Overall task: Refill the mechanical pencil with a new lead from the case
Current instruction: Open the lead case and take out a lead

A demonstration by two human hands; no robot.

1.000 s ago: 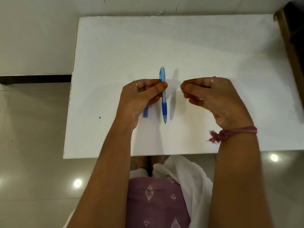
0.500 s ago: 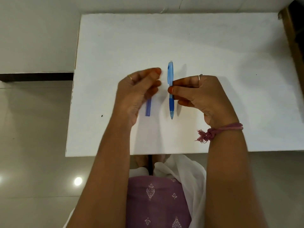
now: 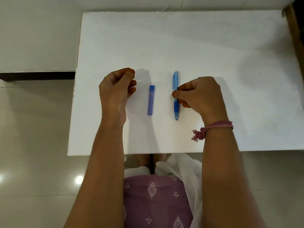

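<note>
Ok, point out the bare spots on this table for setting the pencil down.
Bare: the far half of the table beyond both hands, the right side past the right hand, and the near strip by the wrists. Crowded: the middle, where the case lies between the left hand and the pencil.

Bare forearms; mauve tasselled wristband [image 3: 218, 125]; finger rings; purple embroidered garment [image 3: 154, 201]; white scarf [image 3: 185, 171].

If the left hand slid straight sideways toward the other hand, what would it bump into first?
Probably the lead case, lying on the table between the left hand and the pencil, if the hand stays low; its height is unclear.
</note>
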